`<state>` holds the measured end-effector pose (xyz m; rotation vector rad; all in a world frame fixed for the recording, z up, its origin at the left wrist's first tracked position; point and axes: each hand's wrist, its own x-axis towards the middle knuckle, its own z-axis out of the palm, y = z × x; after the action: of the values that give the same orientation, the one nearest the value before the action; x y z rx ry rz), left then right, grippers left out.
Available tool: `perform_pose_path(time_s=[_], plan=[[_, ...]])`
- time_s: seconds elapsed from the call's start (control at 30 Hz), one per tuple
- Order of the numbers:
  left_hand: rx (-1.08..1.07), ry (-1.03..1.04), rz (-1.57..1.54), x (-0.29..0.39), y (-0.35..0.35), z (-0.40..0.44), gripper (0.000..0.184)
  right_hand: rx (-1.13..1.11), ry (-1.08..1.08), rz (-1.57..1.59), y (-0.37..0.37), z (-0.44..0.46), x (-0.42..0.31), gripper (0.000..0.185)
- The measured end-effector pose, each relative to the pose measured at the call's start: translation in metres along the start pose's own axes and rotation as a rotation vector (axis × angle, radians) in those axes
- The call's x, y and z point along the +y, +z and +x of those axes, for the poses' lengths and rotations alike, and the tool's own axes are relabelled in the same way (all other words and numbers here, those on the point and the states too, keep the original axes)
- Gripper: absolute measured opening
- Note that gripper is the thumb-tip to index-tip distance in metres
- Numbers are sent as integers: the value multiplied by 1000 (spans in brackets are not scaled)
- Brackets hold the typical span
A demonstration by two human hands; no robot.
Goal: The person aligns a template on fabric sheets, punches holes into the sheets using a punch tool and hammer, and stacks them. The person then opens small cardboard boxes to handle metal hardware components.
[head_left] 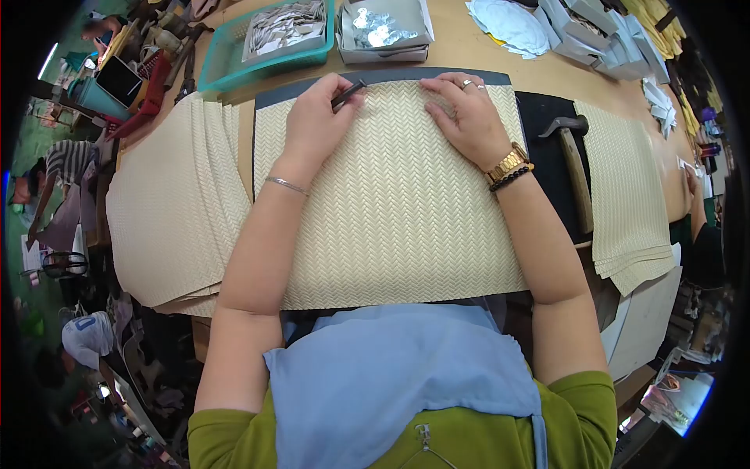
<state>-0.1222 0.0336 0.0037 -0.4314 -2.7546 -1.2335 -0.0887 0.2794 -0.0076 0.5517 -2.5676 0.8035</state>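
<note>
We pinched a dark punch-like rod (348, 94) in our left hand (316, 117), its long axis slanting away and rightward near the far edge of the herringbone-woven panel (398, 219); our right hand (473, 117), thumb and fingers parted, lay at that edge, farther from the rod.

Teal tray (269, 71) sits on tan table (451, 48), white box (285, 51) of pale flat pieces (287, 23) inside it. Just right of the tray: second box (383, 55), shiny silvery contents (381, 30). Farther right of tray: pale roundish sheets (512, 30), then light open boxes (576, 33), then yellow material (662, 25). Left of tray: red container (156, 82), dark flat panel (119, 80) near it. Well left of tray, nearer camera: person in striped top (72, 162), details blurry.
</note>
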Motion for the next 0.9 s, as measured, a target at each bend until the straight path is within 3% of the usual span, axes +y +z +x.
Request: perform_pose_path(time_s=[0.5, 0.6, 0.7, 0.9], plan=[[87, 78, -133, -12, 6, -3, 14, -18, 25, -8, 2, 0, 2, 31], [231, 228, -212, -14, 10, 0, 16, -37, 45, -15, 3, 0, 3, 31], [139, -60, -307, -5, -1, -5, 16, -37, 37, -26, 4, -1, 4, 32], [103, -21, -187, -13, 2, 0, 16, 28, 13, -16, 0, 1, 0, 31]])
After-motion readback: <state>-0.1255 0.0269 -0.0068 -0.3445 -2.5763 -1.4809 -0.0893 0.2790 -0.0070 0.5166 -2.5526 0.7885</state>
